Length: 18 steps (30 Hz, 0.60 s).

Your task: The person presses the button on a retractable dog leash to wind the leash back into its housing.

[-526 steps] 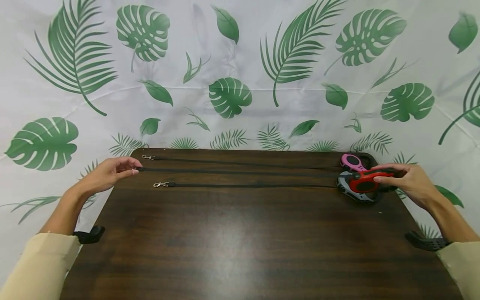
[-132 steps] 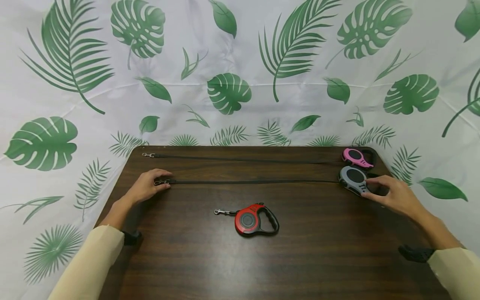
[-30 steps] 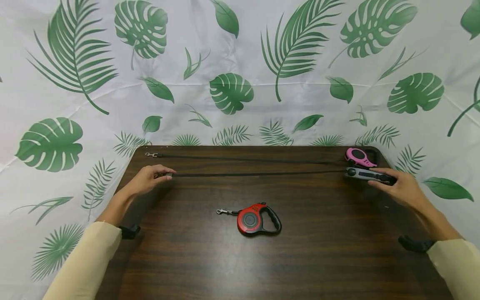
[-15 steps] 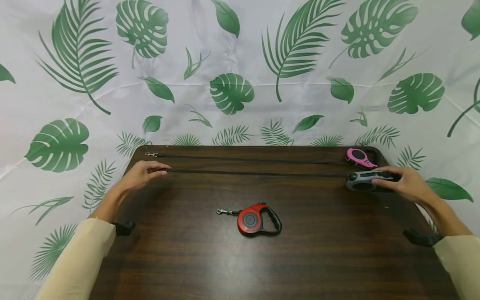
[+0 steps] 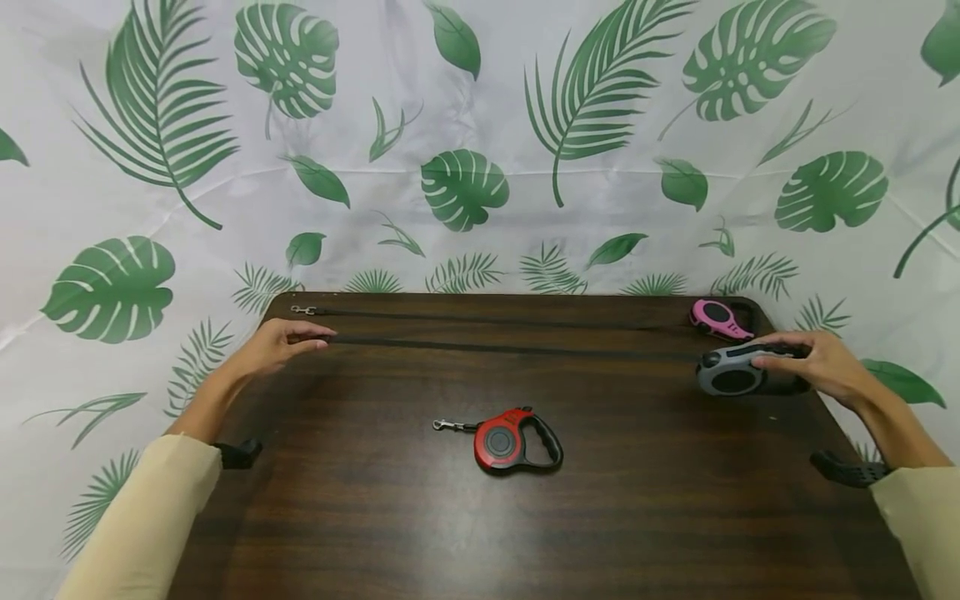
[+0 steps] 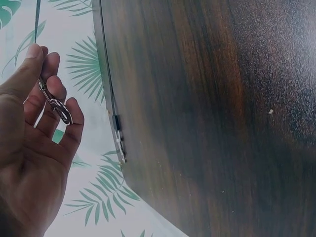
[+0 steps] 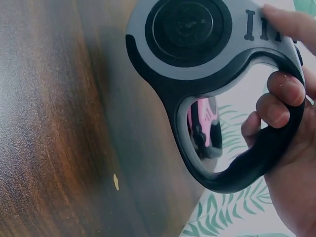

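Observation:
My right hand (image 5: 832, 367) grips the black handle of a grey retractable dog leash (image 5: 731, 375), its fingers curled through the loop in the right wrist view. The leash's black cord (image 5: 510, 350) runs drawn out across the table's width to my left hand (image 5: 273, 346). There thumb and fingertips pinch the cord's end, and the metal clip (image 6: 58, 104) hangs inside the palm in the left wrist view. Nearer the middle lies a red retractable leash (image 5: 498, 442), cord wound in, its silver clip (image 5: 447, 425) pointing left.
A pink retractable leash (image 5: 716, 318) lies at the table's back right corner. Its cord (image 5: 465, 318) stretches along the back edge to a metal clip (image 5: 303, 310) at the far left. Behind the brown wooden table (image 5: 450, 533) hangs a white leaf-print cloth (image 5: 375, 200).
The red leash, earlier in my right hand with its cord out, now lies mid-table, wound in. Since then the grey leash has been lifted and turned, its cord raised with my left hand.

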Motion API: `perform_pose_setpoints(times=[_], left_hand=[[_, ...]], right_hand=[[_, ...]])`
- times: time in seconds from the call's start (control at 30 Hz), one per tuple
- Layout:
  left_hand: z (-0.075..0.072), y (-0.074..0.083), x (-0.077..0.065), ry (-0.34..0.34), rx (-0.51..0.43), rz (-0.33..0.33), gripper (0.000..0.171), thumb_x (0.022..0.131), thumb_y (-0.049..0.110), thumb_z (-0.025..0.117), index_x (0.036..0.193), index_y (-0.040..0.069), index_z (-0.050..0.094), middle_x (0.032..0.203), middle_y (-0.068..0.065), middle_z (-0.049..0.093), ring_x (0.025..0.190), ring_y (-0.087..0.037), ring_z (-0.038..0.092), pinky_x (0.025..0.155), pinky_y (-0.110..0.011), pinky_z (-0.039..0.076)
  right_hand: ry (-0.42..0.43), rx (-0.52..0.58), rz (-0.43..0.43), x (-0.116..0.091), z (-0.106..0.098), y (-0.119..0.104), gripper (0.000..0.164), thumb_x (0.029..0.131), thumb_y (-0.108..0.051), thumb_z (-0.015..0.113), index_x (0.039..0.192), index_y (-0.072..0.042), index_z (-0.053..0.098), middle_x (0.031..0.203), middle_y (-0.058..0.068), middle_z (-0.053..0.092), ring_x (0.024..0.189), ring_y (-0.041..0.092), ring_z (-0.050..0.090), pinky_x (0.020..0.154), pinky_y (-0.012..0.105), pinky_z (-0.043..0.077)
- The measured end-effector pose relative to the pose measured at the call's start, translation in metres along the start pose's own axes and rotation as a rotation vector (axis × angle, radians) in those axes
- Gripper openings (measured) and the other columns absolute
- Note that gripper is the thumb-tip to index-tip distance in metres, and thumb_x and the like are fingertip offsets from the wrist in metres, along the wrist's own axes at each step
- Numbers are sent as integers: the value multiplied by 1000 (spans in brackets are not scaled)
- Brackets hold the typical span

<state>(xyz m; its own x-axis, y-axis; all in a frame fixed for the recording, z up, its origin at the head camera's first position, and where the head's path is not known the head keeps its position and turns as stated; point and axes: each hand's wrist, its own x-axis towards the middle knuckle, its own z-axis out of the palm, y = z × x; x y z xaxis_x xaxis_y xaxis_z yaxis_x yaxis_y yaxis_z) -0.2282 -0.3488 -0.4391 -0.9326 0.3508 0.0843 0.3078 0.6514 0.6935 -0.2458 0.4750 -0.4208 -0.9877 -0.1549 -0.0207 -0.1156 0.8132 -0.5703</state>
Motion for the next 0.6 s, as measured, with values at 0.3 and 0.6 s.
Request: perform_pose_setpoints(times=[0.3, 0.6], left_hand=[[-5, 2, -2, -17, 14, 6, 26, 96, 18, 63, 119, 8, 69, 106, -18, 72, 61, -11, 53, 56, -27, 40], [-9, 7, -2, -9, 32, 27, 27, 96, 17, 64, 119, 6, 69, 107, -18, 71, 61, -11, 53, 56, -27, 42]], right_hand=[[44, 181, -110, 1, -1, 2, 32, 103, -20, 50, 112, 4, 70, 71, 5, 56, 62, 24, 44, 57, 34, 32], [86, 301, -202, 1, -3, 1, 29, 103, -12, 48, 108, 7, 70, 88, -13, 71, 62, 17, 46, 56, 35, 34]])
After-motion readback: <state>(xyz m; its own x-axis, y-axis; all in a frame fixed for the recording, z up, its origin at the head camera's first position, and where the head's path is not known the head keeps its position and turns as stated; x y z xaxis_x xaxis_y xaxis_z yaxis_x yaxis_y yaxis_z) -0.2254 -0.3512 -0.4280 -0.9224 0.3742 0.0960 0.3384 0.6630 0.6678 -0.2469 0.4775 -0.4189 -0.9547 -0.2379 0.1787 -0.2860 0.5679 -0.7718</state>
